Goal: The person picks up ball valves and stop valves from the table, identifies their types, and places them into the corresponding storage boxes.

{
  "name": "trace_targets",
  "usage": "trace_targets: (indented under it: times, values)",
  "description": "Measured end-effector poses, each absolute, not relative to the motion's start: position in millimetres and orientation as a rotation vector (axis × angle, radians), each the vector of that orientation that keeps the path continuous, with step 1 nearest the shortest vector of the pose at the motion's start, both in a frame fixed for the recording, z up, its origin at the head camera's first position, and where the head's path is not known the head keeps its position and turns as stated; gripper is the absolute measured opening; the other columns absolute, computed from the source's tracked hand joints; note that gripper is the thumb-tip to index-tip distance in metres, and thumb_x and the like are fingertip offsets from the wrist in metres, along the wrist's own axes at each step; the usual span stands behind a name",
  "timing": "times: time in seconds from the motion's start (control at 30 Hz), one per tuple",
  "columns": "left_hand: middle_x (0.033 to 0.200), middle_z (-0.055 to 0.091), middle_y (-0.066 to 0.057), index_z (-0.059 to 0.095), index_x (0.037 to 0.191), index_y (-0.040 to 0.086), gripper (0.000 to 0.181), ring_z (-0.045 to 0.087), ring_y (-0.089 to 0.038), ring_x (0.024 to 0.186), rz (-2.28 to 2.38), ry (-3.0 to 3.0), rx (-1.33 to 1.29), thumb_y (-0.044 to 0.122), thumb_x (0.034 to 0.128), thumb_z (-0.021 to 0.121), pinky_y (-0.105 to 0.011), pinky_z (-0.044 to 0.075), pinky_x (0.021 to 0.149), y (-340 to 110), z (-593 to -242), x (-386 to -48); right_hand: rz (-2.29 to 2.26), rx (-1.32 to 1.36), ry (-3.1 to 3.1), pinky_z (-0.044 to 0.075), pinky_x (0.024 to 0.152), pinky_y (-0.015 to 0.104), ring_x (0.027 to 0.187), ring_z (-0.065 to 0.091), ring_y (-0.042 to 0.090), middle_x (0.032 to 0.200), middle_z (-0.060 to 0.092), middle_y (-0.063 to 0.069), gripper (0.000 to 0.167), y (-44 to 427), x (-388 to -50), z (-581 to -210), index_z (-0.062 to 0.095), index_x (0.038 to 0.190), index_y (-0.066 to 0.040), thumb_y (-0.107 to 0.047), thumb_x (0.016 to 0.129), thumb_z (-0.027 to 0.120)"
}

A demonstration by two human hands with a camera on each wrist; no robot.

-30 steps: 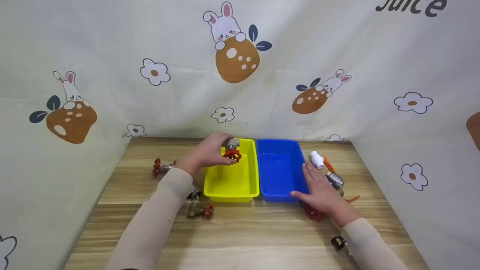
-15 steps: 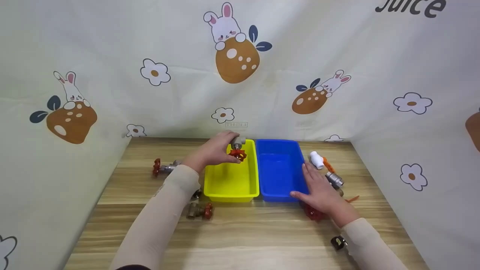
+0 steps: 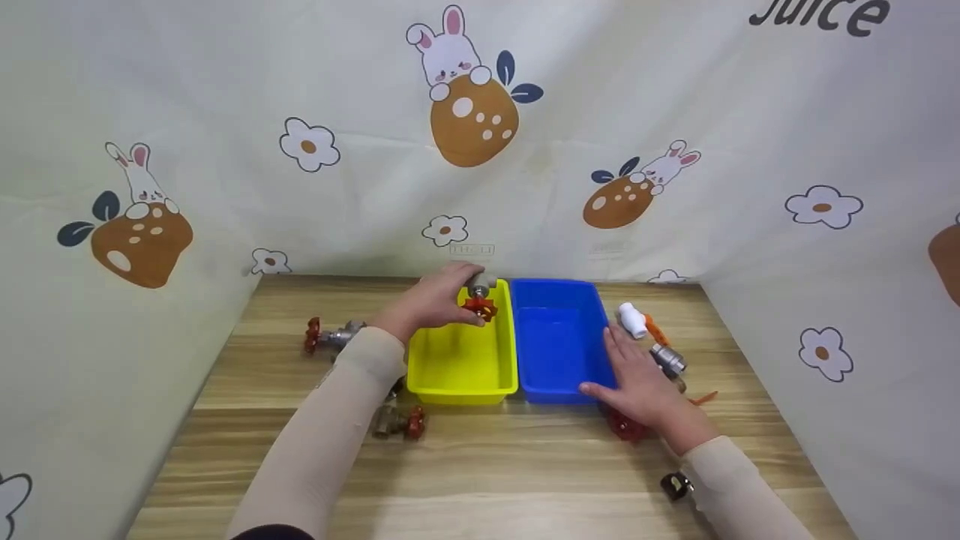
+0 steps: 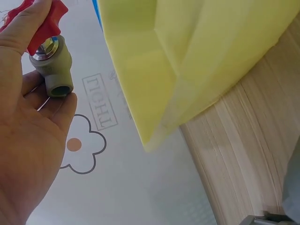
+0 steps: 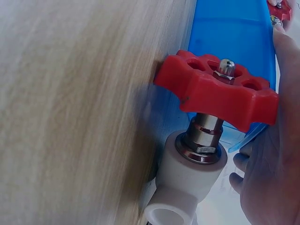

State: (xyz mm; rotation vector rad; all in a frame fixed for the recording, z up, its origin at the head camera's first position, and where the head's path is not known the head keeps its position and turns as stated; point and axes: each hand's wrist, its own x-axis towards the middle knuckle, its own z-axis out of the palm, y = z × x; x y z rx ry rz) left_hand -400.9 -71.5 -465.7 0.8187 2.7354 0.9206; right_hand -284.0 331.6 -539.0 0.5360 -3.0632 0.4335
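Shifted slightly rightward since the earlier frame, the left hand (image 3: 433, 301) grips a red-wheeled valve (image 3: 481, 307) over the yellow bin (image 3: 463, 394), not yet released, the right hand (image 3: 643, 380) rests spread along the blue bin (image 3: 564, 397), and we find other valves (image 3: 388, 422) outside both bins, still unsorted by our judgement, with "Juice" legible on the backdrop (image 3: 367, 214).

Pale, off-white printed sheeting (image 3: 360, 202) stands behind and to both sides of a light-brown, wood-grained surface (image 3: 487, 480), whose streaks run left to right in the head view. Centre: a white cartoon rabbit with pink inner ears (image 3: 454, 56) above a brown, pale-spotted, strawberry-shaped print (image 3: 474, 135) with dark-blue leaves; similar motifs lie to either side, smaller at right. Dark-outlined white flowers with brown centres (image 3: 309, 146) are scattered between. Upper right: dark lettering, "Juice" (image 3: 821, 16), cut by the frame. Low centre: faint boxed lettering (image 3: 472, 250).
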Motion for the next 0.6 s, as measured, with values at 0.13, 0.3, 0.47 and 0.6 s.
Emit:
trace_targets:
  times: [0.13,0.3,0.47,0.6]
  values:
    - [0.174,0.042,-0.005,0.041,0.171,0.020,0.099,0.040,-0.030,0.158,0.926,2.735,0.812,0.038,0.0900,0.095,-0.055,0.035,0.130,-69.5,-465.4,-402.7,0.440,0.533,-3.065,0.025,0.127,0.074,0.167,0.016,0.048,0.183,0.013,0.023,0.121,331.5,-284.0,-539.5,0.014,0.175,0.002,-0.082,0.099,0.057]
    - [0.174,0.042,-0.004,0.041,0.171,0.021,0.099,0.039,-0.030,0.158,0.927,2.740,0.778,0.038,0.0898,0.095,-0.055,0.034,0.130,-67.8,-466.9,-405.2,0.445,0.533,-3.060,0.025,0.128,0.073,0.167,0.016,0.048,0.183,0.013,0.023,0.121,332.0,-284.8,-540.6,0.014,0.175,0.001,-0.082,0.099,0.056]
    - [0.174,0.042,-0.005,0.039,0.172,0.021,0.099,0.039,-0.030,0.159,0.920,2.751,0.768,0.037,0.0907,0.094,-0.053,0.034,0.130,-66.2,-470.1,-408.1,0.464,0.535,-3.055,0.024,0.128,0.074,0.167,0.016,0.049,0.183,0.013,0.024,0.119,332.8,-284.1,-539.9,0.014,0.175,0.002,-0.079,0.100,0.058]
    - [0.175,0.040,-0.005,0.037,0.173,0.019,0.099,0.037,-0.030,0.160,0.888,2.766,0.765,0.036,0.0929,0.093,-0.052,0.032,0.132,-63.6,-472.5,-410.4,0.473,0.538,-3.058,0.022,0.129,0.073,0.167,0.014,0.048,0.183,0.011,0.023,0.120,333.1,-283.7,-540.1,0.013,0.175,0.002,-0.079,0.100,0.058]
